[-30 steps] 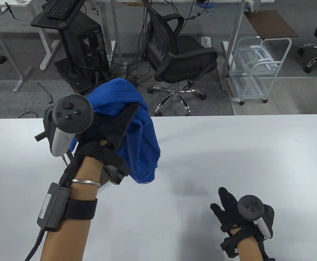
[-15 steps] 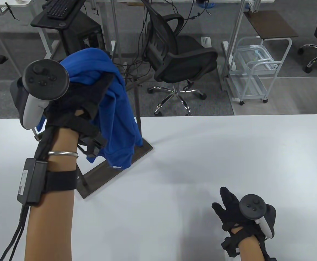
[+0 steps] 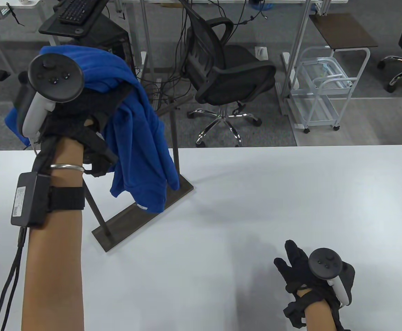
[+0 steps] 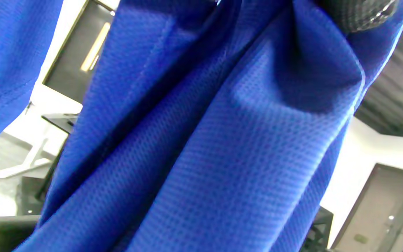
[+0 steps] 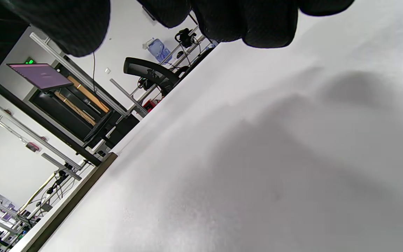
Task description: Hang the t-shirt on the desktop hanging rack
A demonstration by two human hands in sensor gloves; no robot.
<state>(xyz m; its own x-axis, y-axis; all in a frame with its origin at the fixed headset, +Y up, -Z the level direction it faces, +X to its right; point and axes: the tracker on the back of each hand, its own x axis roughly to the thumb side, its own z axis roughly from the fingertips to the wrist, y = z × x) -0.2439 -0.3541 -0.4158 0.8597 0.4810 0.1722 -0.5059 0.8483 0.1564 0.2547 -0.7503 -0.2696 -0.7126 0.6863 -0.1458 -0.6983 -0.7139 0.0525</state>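
A blue t-shirt (image 3: 142, 138) hangs bunched from my left hand (image 3: 94, 103), which grips it high above the table's far left. Its folds drape down over the dark rack (image 3: 173, 138), whose base plate (image 3: 145, 213) lies on the white table and whose right upright rises beside the cloth. In the left wrist view the blue t-shirt (image 4: 201, 147) fills the frame, and a gloved fingertip (image 4: 359, 14) presses into it. My right hand (image 3: 297, 265) rests on the table at the front right, fingers spread and holding nothing. Its fingertips (image 5: 257, 24) hang over bare table.
The white table (image 3: 290, 193) stretches to the right of the rack. Beyond its far edge stand a black office chair (image 3: 228, 72), a computer tower (image 3: 118, 44) and a white wire cart (image 3: 321, 89). The rack's base edge (image 5: 68, 206) shows in the right wrist view.
My left hand has lifted the t-shirt up and to the left, uncovering the rack's base and upright. The cloth now hangs over the rack's top. My right hand has barely moved.
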